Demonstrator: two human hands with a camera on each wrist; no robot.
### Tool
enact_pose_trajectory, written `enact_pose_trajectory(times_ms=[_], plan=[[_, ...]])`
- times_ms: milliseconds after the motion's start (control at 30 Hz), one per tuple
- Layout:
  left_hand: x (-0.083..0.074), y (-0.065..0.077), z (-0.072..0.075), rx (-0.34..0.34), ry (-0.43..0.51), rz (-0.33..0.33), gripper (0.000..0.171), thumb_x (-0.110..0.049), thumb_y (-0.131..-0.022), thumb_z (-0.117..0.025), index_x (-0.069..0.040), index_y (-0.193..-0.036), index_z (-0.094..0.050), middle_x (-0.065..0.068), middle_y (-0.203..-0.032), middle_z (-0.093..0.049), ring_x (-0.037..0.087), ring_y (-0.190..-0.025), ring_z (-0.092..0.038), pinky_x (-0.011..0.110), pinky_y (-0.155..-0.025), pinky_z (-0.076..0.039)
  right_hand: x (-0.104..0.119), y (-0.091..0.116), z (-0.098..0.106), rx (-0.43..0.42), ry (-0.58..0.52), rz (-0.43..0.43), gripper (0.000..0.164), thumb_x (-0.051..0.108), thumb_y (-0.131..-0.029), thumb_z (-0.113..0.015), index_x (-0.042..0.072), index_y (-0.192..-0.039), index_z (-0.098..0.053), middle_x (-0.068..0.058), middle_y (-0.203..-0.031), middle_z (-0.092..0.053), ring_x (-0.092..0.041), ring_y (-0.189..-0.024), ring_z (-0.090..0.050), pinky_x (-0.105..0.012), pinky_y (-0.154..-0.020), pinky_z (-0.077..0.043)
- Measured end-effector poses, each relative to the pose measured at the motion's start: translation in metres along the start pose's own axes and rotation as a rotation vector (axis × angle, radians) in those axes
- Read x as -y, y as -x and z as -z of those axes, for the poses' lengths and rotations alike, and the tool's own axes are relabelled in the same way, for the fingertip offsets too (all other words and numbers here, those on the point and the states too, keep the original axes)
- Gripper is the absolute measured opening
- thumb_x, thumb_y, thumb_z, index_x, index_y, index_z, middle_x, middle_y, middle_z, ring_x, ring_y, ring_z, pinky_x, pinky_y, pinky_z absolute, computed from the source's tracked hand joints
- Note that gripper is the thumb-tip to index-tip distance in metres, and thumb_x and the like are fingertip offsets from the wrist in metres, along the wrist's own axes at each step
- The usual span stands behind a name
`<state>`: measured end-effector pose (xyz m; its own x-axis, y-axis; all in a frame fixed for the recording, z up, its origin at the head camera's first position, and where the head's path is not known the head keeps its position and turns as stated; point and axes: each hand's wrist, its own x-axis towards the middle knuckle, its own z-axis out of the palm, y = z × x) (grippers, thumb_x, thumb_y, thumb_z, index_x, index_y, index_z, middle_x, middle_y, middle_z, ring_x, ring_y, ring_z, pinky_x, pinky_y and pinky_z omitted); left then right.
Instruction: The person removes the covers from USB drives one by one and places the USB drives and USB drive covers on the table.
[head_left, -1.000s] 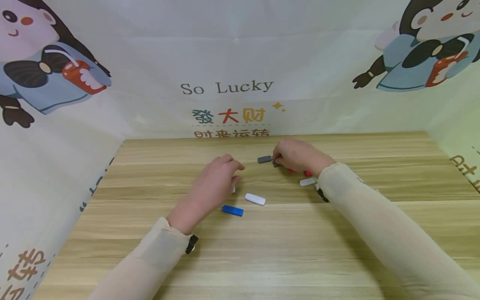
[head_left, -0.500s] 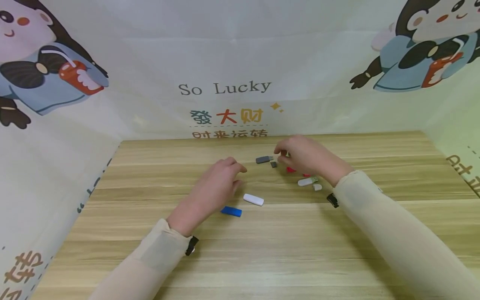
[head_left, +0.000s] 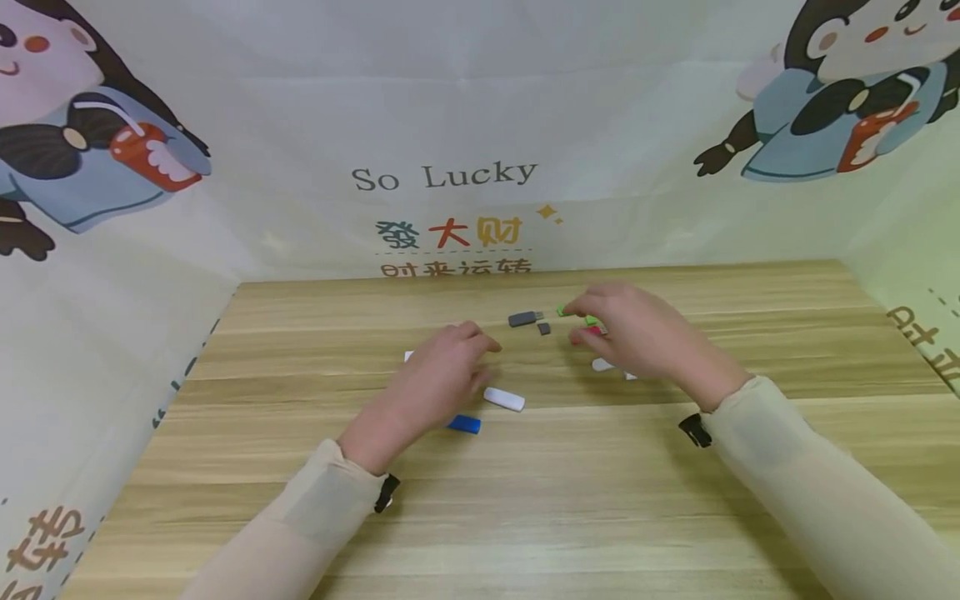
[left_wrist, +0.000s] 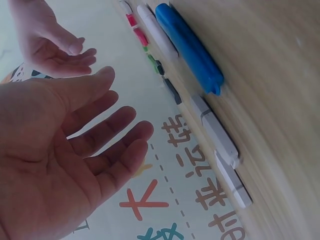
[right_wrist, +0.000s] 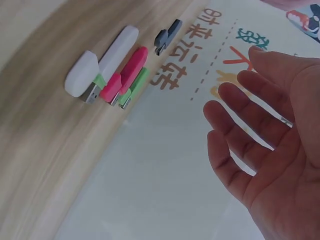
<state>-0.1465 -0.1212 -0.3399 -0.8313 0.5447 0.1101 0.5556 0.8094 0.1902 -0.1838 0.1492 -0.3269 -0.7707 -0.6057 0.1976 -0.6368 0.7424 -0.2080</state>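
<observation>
My left hand (head_left: 423, 375) hovers over the table, holding nothing, its fingers loosely bent. Beneath and beside it are a blue USB flash drive (head_left: 467, 425), a white one (head_left: 504, 399) and two pale ones with grey bands (left_wrist: 215, 127), partly covered in the head view. My right hand (head_left: 645, 333), also holding nothing, is raised above uncapped drives. A dark grey flash drive (head_left: 522, 319) lies left of its fingertips, its metal plug bare and its small cap (head_left: 544, 329) beside it. The right wrist view shows red (right_wrist: 134, 69), green (right_wrist: 137, 82) and white (right_wrist: 119, 50) drives, with a white cap (right_wrist: 82, 74) nearby.
The wooden table (head_left: 555, 508) ends at a pale printed cloth (head_left: 300, 167) hanging behind it and at both sides. Black straps (head_left: 696, 430) show at both wrists.
My right hand has let go of the small dark grey cap, leaving it on the table, and moved right, its fingers spreading. My left hand stays nearly in place.
</observation>
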Motion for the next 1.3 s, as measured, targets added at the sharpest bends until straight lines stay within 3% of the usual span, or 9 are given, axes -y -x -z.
enact_pose_trajectory(times_ms=[333,633,833,1100,1300], plan=[[-0.002,-0.002,-0.005,0.062,-0.017,-0.047,0.035,-0.02,-0.093,-0.071,-0.01,-0.126,-0.066,0.003,-0.117,-0.061,0.021,-0.113,-0.057,0.031,-0.097,-0.046,0.005,0.023,0.0,-0.064,0.014,0.025,0.033,0.029,-0.092,-0.071,0.01,-0.119,-0.07,-0.006,-0.113,-0.067,-0.026,-0.105,-0.061,-0.042,-0.09,-0.051],[-0.004,-0.006,-0.012,0.144,-0.012,-0.027,0.036,-0.022,-0.093,-0.071,-0.012,-0.127,-0.067,0.001,-0.121,-0.06,0.019,-0.116,-0.054,0.03,-0.098,-0.045,0.01,0.041,-0.005,-0.111,0.035,0.035,0.037,0.032,-0.093,-0.07,0.01,-0.122,-0.069,-0.007,-0.116,-0.066,-0.027,-0.106,-0.061,-0.044,-0.092,-0.05],[-0.007,-0.009,-0.016,0.207,0.008,-0.021,0.034,-0.023,-0.093,-0.07,-0.011,-0.126,-0.068,0.001,-0.119,-0.06,0.019,-0.113,-0.055,0.032,-0.096,-0.046,0.011,0.048,-0.009,-0.158,0.033,0.088,0.039,0.029,-0.092,-0.071,0.011,-0.126,-0.067,-0.006,-0.117,-0.067,-0.026,-0.107,-0.062,-0.043,-0.092,-0.049],[-0.006,-0.01,-0.021,0.225,-0.001,-0.07,0.021,-0.018,-0.094,-0.069,-0.014,-0.114,-0.073,0.0,-0.109,-0.061,0.018,-0.103,-0.058,0.032,-0.09,-0.048,0.01,0.053,-0.012,-0.183,0.029,0.109,0.04,0.03,-0.093,-0.069,0.015,-0.13,-0.066,-0.005,-0.118,-0.067,-0.026,-0.108,-0.062,-0.043,-0.093,-0.049],[-0.007,-0.011,-0.023,0.223,-0.006,-0.09,0.015,-0.015,-0.094,-0.069,-0.014,-0.107,-0.074,0.0,-0.104,-0.062,0.017,-0.1,-0.058,0.032,-0.089,-0.048,0.011,0.055,-0.014,-0.191,0.044,0.115,0.039,0.031,-0.093,-0.069,0.011,-0.126,-0.067,-0.006,-0.119,-0.067,-0.027,-0.109,-0.062,-0.044,-0.095,-0.048]])
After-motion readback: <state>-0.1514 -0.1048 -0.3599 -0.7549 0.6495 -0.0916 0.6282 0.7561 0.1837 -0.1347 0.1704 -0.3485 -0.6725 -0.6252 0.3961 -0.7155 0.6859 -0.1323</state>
